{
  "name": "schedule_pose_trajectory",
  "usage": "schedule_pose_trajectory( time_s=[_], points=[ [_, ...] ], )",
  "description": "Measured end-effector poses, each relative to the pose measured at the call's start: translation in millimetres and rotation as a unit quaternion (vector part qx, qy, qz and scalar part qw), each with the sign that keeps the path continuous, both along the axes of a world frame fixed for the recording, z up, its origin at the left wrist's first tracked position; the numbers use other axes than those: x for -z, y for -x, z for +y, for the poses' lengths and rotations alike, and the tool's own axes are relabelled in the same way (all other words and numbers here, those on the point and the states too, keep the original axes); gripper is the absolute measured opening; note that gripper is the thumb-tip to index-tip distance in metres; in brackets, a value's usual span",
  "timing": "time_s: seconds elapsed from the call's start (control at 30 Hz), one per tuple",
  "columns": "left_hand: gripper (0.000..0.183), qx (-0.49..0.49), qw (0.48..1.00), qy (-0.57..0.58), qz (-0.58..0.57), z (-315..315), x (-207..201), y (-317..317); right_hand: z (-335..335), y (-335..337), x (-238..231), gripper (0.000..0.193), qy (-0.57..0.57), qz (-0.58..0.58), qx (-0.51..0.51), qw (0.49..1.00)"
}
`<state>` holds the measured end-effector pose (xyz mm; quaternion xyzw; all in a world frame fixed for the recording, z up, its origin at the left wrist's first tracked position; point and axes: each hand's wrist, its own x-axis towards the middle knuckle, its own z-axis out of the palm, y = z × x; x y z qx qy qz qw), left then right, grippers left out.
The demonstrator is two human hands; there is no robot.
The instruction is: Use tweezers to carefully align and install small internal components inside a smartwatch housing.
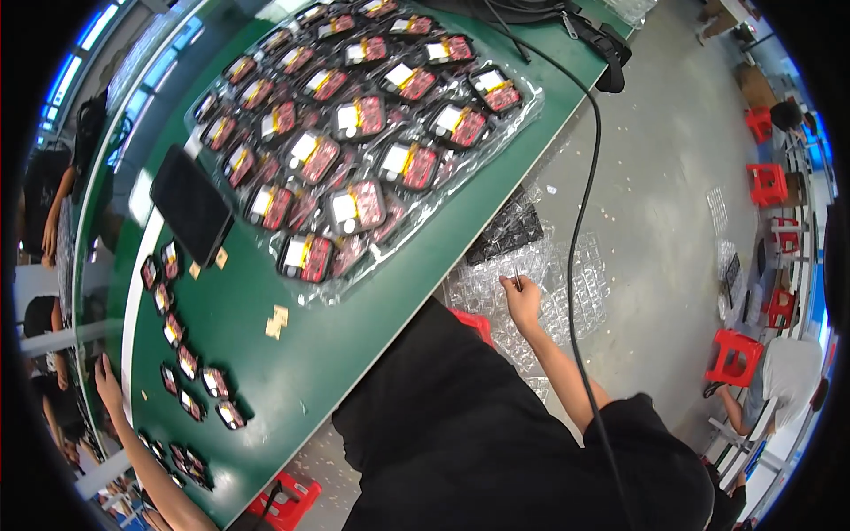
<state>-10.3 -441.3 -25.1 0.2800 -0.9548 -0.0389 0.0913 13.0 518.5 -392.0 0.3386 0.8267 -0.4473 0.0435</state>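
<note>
My left hand [108,382] is at the far left, by the pale strip along the table's far edge, with its fingers stretched out and nothing seen in them. My right hand [524,299] hangs beyond the table's near edge, over clear plastic blister trays [580,283] on the floor. Its fingers pinch a thin dark piece too small to name. On the green table [345,341], small black-framed items [215,382] with red and white faces form a loose, curving row nearest my left hand. Many similar items [357,205] fill a clear plastic tray farther up.
A black tablet-like slab [192,203] stands tilted beside the tray. Tan paper bits [276,322] lie mid-table. A black cable [584,221] runs down in front of me. A black bag [602,44] is at the table's top end. Red stools [737,356] and people are on the right.
</note>
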Motion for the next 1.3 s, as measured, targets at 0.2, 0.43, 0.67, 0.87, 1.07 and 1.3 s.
schedule_pose_trajectory(
  time_s=[0.2, 0.43, 0.67, 0.87, 1.07, 1.3],
  points=[
    [0.058, 0.043, 0.998, -0.007, 0.036, 27, 42, 42, 64, 54, 143, 0.042, -0.051, -0.119, 0.164, 0.978],
    [0.071, -0.055, 0.983, 0.159, 0.078, 37, 29, -1, 12, 153, 95, 0.036, 0.028, -0.004, 0.212, 0.977],
    [0.065, -0.091, 0.993, 0.047, 0.063, 32, 19, 7, 10, 180, 65, 0.034, 0.016, 0.061, 0.215, 0.975],
    [0.041, -0.054, 0.987, 0.064, 0.137, 104, 47, 73, -78, 160, 75, 0.033, 0.102, 0.039, 0.098, 0.989],
    [0.040, -0.045, 0.984, 0.079, 0.155, 115, 5, 43, -92, 135, 82, 0.032, 0.161, 0.032, 0.042, 0.986],
    [0.061, -0.179, 0.950, 0.247, 0.057, 145, -3, 31, 17, 119, 100, 0.031, 0.112, 0.098, 0.128, 0.981]
  ],
)
